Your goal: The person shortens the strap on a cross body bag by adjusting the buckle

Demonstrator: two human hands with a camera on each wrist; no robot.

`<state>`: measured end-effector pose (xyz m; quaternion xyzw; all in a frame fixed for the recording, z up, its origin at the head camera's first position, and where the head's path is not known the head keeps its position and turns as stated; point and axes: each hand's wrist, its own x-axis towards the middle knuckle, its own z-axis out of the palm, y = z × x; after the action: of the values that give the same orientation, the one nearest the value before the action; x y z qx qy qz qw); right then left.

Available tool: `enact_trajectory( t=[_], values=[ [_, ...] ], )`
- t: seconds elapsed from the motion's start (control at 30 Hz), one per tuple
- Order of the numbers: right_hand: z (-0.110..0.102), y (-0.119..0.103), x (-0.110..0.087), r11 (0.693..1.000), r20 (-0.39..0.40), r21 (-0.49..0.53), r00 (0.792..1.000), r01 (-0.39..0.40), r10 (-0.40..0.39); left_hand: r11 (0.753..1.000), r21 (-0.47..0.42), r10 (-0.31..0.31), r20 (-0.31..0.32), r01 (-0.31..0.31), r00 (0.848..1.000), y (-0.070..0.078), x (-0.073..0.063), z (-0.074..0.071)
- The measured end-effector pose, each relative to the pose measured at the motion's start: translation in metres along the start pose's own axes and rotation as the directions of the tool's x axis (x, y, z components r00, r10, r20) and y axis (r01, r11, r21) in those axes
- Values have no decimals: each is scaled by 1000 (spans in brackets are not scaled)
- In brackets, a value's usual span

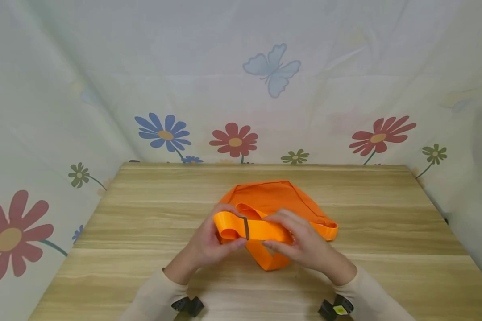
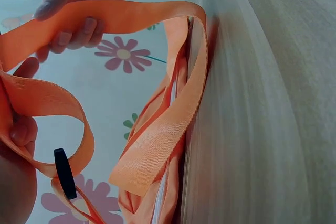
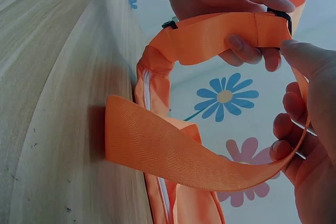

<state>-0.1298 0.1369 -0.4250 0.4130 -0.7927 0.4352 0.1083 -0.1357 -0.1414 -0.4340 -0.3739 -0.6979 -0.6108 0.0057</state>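
An orange bag point(image 1: 271, 196) with a white zipper point(image 3: 147, 90) lies on the table, its orange webbing strap point(image 1: 267, 230) raised in front of it. My left hand point(image 1: 209, 244) pinches the strap beside a dark slider buckle point(image 1: 246, 228), with a strap loop curling over the fingers. Just right of the buckle, my right hand point(image 1: 311, 245) grips the strap between thumb and fingers. A loose length of strap point(image 2: 157, 145) hangs in a curve below the hands. Another black plastic piece point(image 2: 64, 173) sits on the strap in the left wrist view.
The wood-grain table point(image 1: 152, 205) extends to both sides of the bag. Behind it hangs a pale cloth backdrop point(image 1: 209, 80) printed with flowers and a butterfly. Black devices point(image 1: 189, 306) are worn at both wrists.
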Motion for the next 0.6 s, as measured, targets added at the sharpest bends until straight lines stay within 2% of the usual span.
enact_trajectory(
  t=[0.17, 0.27, 0.43, 0.6],
  values=[
    [1, -2, 3, 1000, 7, 2, 1000, 21, -21, 999, 25, -33, 32, 32, 999, 2, 1, 2],
    [3, -5, 4, 1000, 16, 13, 1000, 16, -16, 995, 83, -56, 52, 51, 997, 2, 2, 3],
    [5, -8, 4, 1000, 25, 15, 999, -20, 19, 973, 208, -123, 85, 103, 989, 5, 5, 3],
    [7, -7, 3, 1000, 34, 22, 999, -12, 11, 945, 313, -145, 130, 99, 981, 6, 7, 3]
  ],
)
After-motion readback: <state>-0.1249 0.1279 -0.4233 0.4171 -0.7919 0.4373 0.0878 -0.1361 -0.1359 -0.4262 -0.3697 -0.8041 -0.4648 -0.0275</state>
